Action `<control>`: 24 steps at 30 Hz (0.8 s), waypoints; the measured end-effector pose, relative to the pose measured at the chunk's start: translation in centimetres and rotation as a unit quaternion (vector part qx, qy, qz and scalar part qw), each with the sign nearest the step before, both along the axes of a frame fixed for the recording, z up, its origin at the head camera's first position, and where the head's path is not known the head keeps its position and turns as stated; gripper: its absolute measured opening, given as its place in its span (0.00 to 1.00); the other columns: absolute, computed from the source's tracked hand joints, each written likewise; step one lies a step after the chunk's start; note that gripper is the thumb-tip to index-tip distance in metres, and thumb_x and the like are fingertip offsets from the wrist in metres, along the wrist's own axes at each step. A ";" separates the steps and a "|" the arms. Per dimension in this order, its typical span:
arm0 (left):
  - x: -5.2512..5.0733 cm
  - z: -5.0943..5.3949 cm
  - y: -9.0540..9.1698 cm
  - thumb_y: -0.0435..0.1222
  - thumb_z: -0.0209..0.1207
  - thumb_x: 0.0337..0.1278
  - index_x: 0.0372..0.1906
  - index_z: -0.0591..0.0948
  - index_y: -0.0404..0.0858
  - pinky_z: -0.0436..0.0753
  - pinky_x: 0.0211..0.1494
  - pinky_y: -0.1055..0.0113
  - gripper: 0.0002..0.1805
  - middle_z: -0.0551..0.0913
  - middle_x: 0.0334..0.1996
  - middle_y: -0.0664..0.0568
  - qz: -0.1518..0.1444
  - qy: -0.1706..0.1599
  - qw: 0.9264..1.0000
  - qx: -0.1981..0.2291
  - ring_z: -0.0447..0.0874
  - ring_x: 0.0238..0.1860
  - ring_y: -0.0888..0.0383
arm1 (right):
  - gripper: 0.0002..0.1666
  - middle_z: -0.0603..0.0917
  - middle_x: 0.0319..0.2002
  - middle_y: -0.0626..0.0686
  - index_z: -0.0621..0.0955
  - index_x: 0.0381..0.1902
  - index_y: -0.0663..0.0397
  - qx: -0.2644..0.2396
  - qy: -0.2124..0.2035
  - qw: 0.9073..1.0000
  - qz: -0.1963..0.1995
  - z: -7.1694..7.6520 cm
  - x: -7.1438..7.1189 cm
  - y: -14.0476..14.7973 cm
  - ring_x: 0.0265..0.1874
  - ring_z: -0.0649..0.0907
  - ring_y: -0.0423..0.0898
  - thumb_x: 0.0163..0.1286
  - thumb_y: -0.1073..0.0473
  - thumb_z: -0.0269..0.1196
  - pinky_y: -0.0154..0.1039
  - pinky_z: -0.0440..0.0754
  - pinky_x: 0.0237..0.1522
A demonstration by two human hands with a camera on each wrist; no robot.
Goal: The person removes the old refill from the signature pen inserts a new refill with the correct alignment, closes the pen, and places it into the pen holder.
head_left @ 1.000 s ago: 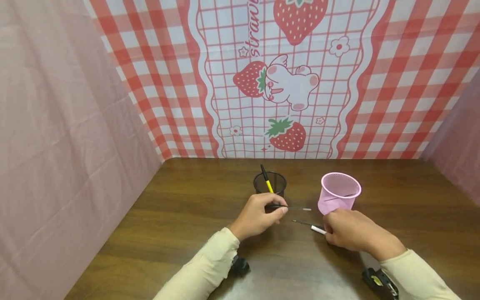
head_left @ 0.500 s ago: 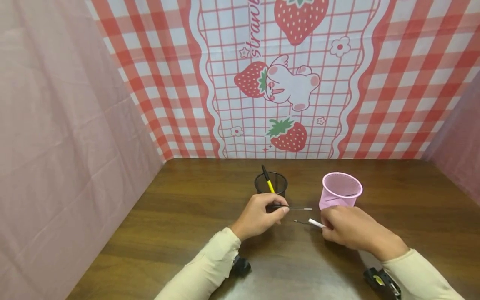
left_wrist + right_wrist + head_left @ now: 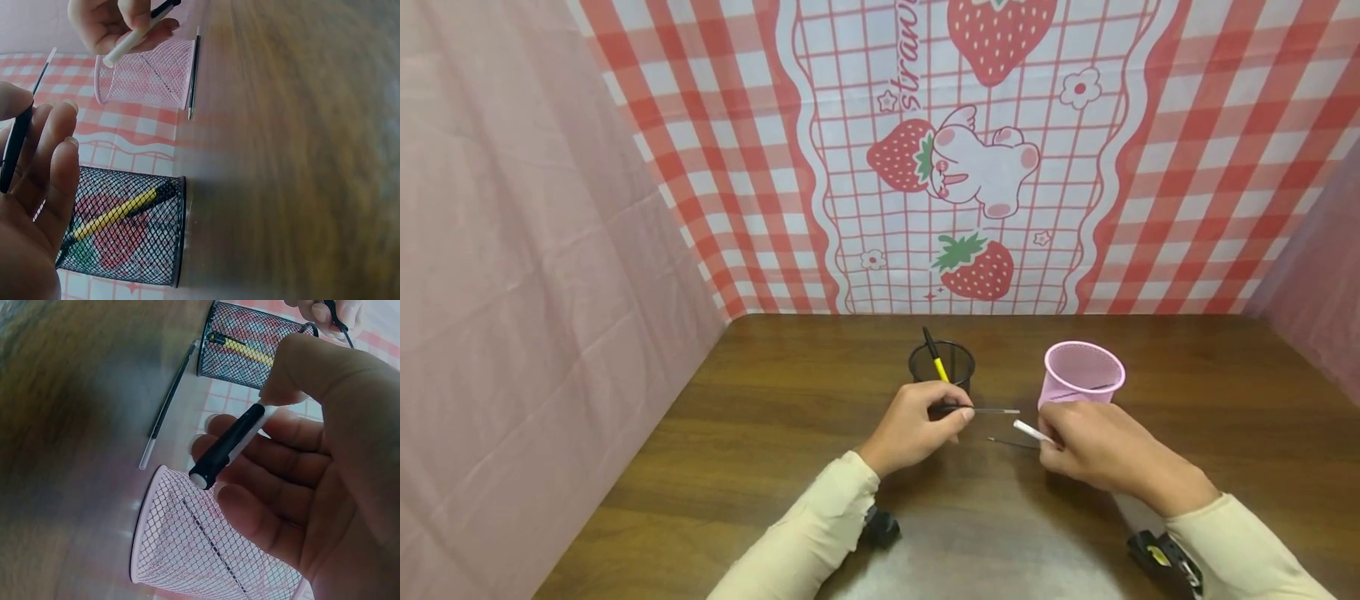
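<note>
In my left hand (image 3: pixel 917 427), a black pen piece (image 3: pixel 19 142) is pinched between thumb and fingers. A thin refill (image 3: pixel 1000 411) with a clear end sticks out of it toward the right. My right hand (image 3: pixel 1101 446) pinches a white pen barrel (image 3: pixel 1028 429), whose black clip end (image 3: pixel 228 447) shows in the right wrist view. Below that barrel, a loose ink refill (image 3: pixel 167 403) lies on the table, dark with a clear end. Just beyond the right hand stands a pink mesh cup (image 3: pixel 1084 350) with a thin dark stick inside.
Behind my left hand is a black mesh cup (image 3: pixel 215 365) with a yellow-and-black pen (image 3: pixel 935 354) leaning in it. The wooden table (image 3: pixel 760 433) meets a red-checked cloth (image 3: pixel 760 167) at the back. A pink cloth (image 3: pixel 550 250) hangs at the left.
My right hand has moved slightly up and forward, and the white barrel's free end has risen away from the loose refill. The left hand has hardly moved.
</note>
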State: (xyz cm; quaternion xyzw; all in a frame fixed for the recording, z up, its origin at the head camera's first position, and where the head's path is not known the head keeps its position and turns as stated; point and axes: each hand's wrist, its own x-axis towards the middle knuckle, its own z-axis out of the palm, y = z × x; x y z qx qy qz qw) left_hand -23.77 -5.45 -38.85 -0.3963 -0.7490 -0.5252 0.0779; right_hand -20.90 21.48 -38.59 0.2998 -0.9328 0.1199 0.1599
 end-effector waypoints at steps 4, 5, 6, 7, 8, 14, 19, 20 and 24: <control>0.6 0.8 -0.2 0.25 0.62 0.63 0.39 0.83 0.30 0.82 0.28 0.72 0.02 0.84 0.30 0.44 0.001 0.000 1.000 0.006 0.84 0.21 0.56 | 0.20 0.63 0.18 0.32 0.67 0.20 0.34 -0.002 0.006 1.000 -0.009 0.2 0.1 -0.1 0.16 0.64 0.31 0.47 0.59 0.69 0.33 0.63 0.19; 0.5 0.7 -0.2 0.25 0.62 0.63 0.39 0.83 0.31 0.82 0.28 0.72 0.02 0.84 0.31 0.45 0.003 0.001 1.000 0.005 0.84 0.21 0.57 | 0.20 0.63 0.18 0.32 0.67 0.20 0.34 -0.002 0.008 1.000 -0.010 0.2 0.1 -0.1 0.16 0.64 0.31 0.47 0.59 0.69 0.33 0.64 0.19; 0.3 0.4 -0.2 0.26 0.62 0.63 0.39 0.83 0.32 0.82 0.28 0.72 0.02 0.84 0.31 0.45 0.006 -0.001 1.000 0.003 0.84 0.21 0.58 | 0.20 0.63 0.18 0.32 0.67 0.20 0.34 -0.002 0.009 1.000 -0.012 0.3 0.1 -0.1 0.16 0.64 0.31 0.46 0.59 0.69 0.33 0.64 0.19; 0.1 0.1 -0.2 0.26 0.62 0.63 0.39 0.83 0.32 0.82 0.28 0.72 0.03 0.84 0.31 0.46 0.007 0.000 1.000 0.001 0.84 0.21 0.58 | 0.20 0.63 0.18 0.32 0.67 0.20 0.34 -0.002 0.011 1.000 -0.013 0.3 0.1 -0.1 0.16 0.64 0.31 0.46 0.59 0.69 0.33 0.64 0.19; -0.2 -0.3 -0.1 0.26 0.62 0.63 0.39 0.84 0.33 0.82 0.28 0.71 0.03 0.84 0.32 0.47 0.009 -0.001 1.000 -0.001 0.84 0.21 0.59 | 0.20 0.63 0.17 0.32 0.68 0.20 0.34 -0.001 0.014 1.000 -0.013 0.3 0.1 -0.1 0.16 0.64 0.31 0.46 0.59 0.69 0.34 0.64 0.19; -1.8 -2.1 -0.2 0.31 0.63 0.65 0.41 0.85 0.36 0.83 0.28 0.70 0.03 0.85 0.32 0.53 0.004 0.004 1.000 -0.003 0.84 0.22 0.62 | 0.19 0.63 0.17 0.32 0.68 0.21 0.35 -0.003 0.030 0.999 -0.011 0.5 0.0 -0.2 0.16 0.64 0.31 0.46 0.59 0.69 0.35 0.65 0.19; -2.0 -2.2 -0.3 0.32 0.63 0.66 0.40 0.85 0.39 0.83 0.28 0.69 0.02 0.85 0.32 0.54 0.001 0.007 1.000 -0.002 0.83 0.22 0.65 | 0.19 0.63 0.17 0.32 0.68 0.21 0.36 -0.004 0.034 0.999 -0.012 0.5 -0.1 -0.2 0.16 0.64 0.32 0.46 0.59 0.69 0.35 0.64 0.19; -1.9 -2.2 -0.3 0.32 0.63 0.66 0.40 0.84 0.39 0.83 0.28 0.69 0.02 0.85 0.32 0.54 0.002 0.007 1.000 -0.003 0.83 0.22 0.65 | 0.19 0.63 0.17 0.32 0.68 0.21 0.36 -0.004 0.035 0.999 -0.012 0.5 -0.1 -0.1 0.16 0.64 0.32 0.46 0.59 0.69 0.36 0.64 0.19; -2.0 -2.2 -0.3 0.32 0.63 0.65 0.40 0.84 0.39 0.83 0.28 0.69 0.02 0.84 0.31 0.54 0.004 0.009 1.000 -0.004 0.83 0.21 0.66 | 0.19 0.63 0.17 0.32 0.68 0.22 0.36 -0.004 0.035 0.999 -0.010 0.5 -0.1 -0.1 0.16 0.64 0.33 0.46 0.59 0.69 0.36 0.65 0.19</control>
